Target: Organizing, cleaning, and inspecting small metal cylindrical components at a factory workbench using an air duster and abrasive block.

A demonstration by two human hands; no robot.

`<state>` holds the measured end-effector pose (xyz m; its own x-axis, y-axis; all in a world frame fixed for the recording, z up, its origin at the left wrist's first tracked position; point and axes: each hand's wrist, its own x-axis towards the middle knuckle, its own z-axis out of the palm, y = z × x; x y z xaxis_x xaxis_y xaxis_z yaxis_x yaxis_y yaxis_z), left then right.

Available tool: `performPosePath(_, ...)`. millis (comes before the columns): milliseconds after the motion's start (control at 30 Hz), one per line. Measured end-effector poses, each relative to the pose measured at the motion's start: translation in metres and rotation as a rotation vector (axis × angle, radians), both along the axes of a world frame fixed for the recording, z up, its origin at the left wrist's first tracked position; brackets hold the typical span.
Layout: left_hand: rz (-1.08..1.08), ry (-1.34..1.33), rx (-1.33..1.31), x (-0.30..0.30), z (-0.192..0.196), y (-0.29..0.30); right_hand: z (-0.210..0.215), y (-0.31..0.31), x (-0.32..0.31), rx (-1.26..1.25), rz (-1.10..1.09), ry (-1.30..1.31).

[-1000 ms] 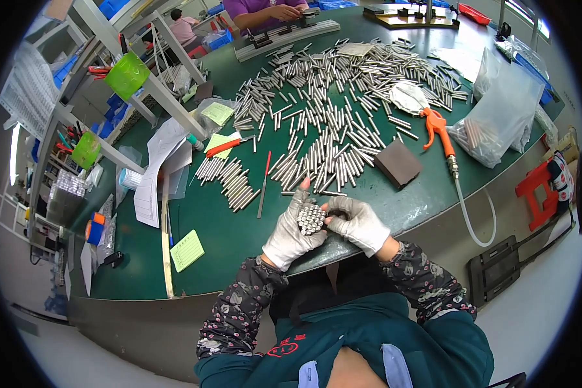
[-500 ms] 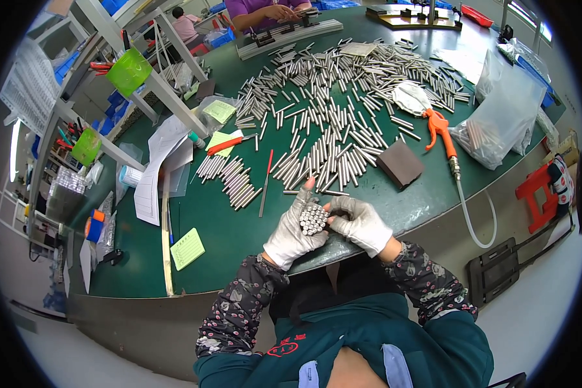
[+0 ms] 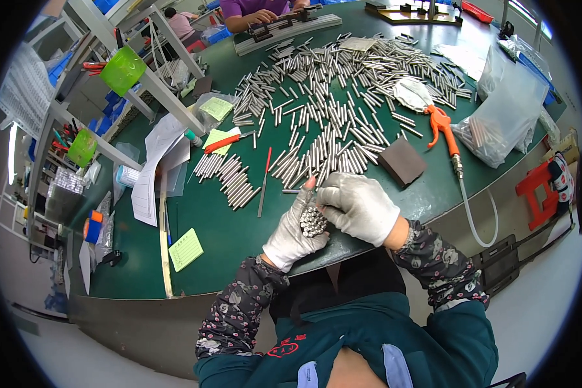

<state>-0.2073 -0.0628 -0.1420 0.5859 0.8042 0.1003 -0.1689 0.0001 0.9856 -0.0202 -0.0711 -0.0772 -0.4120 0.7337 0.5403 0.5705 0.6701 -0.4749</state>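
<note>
A bundle of short round metal pins (image 3: 312,222), ends facing up, is gripped by my left hand (image 3: 290,233), in a white glove with bare fingertips. Its thumb stands up along the bundle's far side. My right hand (image 3: 362,208), gloved likewise, reaches over the bundle's upper right edge with bent fingers pressed together. What those fingertips pinch is hidden behind the glove. Just beyond both hands lies a wide spread of loose metal pins (image 3: 326,155). A smaller group of pins (image 3: 239,186) lies side by side to the left, beside a thin red-handled file (image 3: 264,181).
A dark brown block (image 3: 401,161) sits right of the pins, near an orange air gun (image 3: 441,129) with a hose. Plastic bags (image 3: 504,119) stand farther right. Papers (image 3: 154,161), a yellow-green note pad (image 3: 187,249) and shelving occupy the left. A co-worker's hand (image 3: 263,16) works across the table.
My right hand has moved up and left over the bundle and turned its back upward, covering part of the pin ends. My left hand stays nearly in place. The co-worker's hands have moved apart.
</note>
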Motion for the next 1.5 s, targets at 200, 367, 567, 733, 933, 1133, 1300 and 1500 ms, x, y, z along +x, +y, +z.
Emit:
performPosePath(200,0.020,0.103,0.057,0.001,0.000,0.001,0.006,0.013,-0.010,0.016,0.039,-0.245)
performPosePath(367,0.035,0.141,0.154,0.001,-0.002,0.002,0.012,0.016,-0.011,-0.052,0.100,-0.381)
performPosePath(567,0.063,0.155,0.390,0.005,0.000,0.004,0.012,0.013,-0.019,0.131,0.044,-0.596)
performPosePath(733,0.080,0.337,0.463,0.003,-0.004,0.008,0.014,0.012,-0.019,0.214,0.028,-0.650)
performPosePath(933,0.013,0.065,0.182,0.004,-0.006,0.006,0.038,0.013,-0.003,0.162,-0.013,-0.595)
performPosePath(1133,0.074,0.083,0.304,0.007,-0.004,0.006,0.026,0.016,-0.003,-0.048,0.155,-0.359)
performPosePath(1300,0.037,0.298,0.083,0.001,0.006,-0.003,0.065,0.033,0.005,-0.163,0.059,0.100)
performPosePath(1500,0.158,0.263,0.508,0.003,-0.002,0.003,0.044,0.039,-0.005,-0.118,0.247,-0.214)
